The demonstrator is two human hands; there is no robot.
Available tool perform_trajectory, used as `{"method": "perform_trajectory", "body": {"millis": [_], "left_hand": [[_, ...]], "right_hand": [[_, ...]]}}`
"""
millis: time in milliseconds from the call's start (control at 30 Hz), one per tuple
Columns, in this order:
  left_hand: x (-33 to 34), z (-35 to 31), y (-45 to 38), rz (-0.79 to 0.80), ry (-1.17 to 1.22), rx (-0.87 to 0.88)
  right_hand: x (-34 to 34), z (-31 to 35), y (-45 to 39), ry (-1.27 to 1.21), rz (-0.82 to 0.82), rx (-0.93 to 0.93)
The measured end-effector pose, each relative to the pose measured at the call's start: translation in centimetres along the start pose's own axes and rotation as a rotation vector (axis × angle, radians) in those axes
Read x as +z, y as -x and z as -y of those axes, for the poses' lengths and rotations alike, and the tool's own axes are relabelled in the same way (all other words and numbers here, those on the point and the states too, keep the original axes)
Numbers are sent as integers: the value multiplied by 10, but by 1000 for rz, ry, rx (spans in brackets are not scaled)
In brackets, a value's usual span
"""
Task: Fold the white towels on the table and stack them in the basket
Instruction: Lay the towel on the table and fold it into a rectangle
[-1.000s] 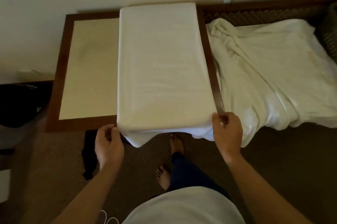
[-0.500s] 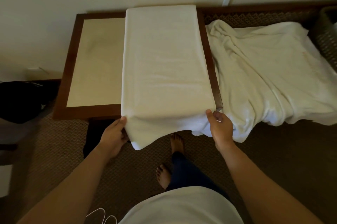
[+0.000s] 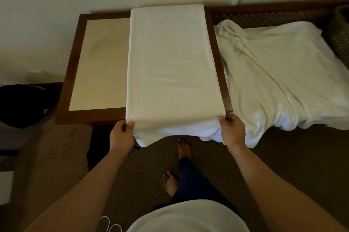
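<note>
Head view: left hand (image 3: 121,134) at 7 o'clock, right hand (image 3: 232,131) at 5, each pinching the towel (image 3: 172,62) near corners, likely to fold it away

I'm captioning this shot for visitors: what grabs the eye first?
A long folded white towel lies on the table's right half, its near end pinched at both corners by the left hand and right hand. Right of it sprawls a rumpled white pile.

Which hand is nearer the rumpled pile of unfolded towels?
Right. The right hand grips the near right corner of the folded towel, right beside the rumpled pile. The left hand pinches the near left corner, a towel's width farther away.
</note>
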State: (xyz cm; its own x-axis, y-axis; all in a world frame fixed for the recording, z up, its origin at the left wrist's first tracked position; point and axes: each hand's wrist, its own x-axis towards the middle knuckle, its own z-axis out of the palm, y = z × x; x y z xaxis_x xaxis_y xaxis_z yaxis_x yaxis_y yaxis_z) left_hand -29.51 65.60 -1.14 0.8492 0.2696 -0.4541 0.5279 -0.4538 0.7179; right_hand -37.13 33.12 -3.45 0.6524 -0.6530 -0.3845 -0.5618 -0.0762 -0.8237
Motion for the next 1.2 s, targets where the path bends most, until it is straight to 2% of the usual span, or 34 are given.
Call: {"method": "perform_trajectory", "body": {"millis": [200, 267, 433, 567, 667, 867, 933, 1067, 1200], "left_hand": [[-3, 26, -5, 228, -22, -63], [-4, 30, -5, 255, 3, -76], [-5, 36, -2, 193, 43, -84], [-1, 41, 5, 77, 117, -98], [4, 50, 14, 78, 137, -108], [6, 67, 42, 146, 162, -154], [2, 65, 54, 116, 145, -115], [-19, 61, 74, 20, 87, -38], [-35, 57, 93, 30, 14, 33]], "right_hand": [[1, -15, -7, -7, 264, 136], [-1, -15, -6, -17, 328, 102], [1, -11, 0, -71, 235, -36], [-2, -7, 0, -150, 323, -10], [-9, -15, 3, -94, 415, 11], [-24, -33, 35, 119, 406, -70], [-32, -33, 43, 184, 408, -128], [-46, -31, 60, 118, 337, -154], [-62, -27, 72, 96, 325, -236]]}}
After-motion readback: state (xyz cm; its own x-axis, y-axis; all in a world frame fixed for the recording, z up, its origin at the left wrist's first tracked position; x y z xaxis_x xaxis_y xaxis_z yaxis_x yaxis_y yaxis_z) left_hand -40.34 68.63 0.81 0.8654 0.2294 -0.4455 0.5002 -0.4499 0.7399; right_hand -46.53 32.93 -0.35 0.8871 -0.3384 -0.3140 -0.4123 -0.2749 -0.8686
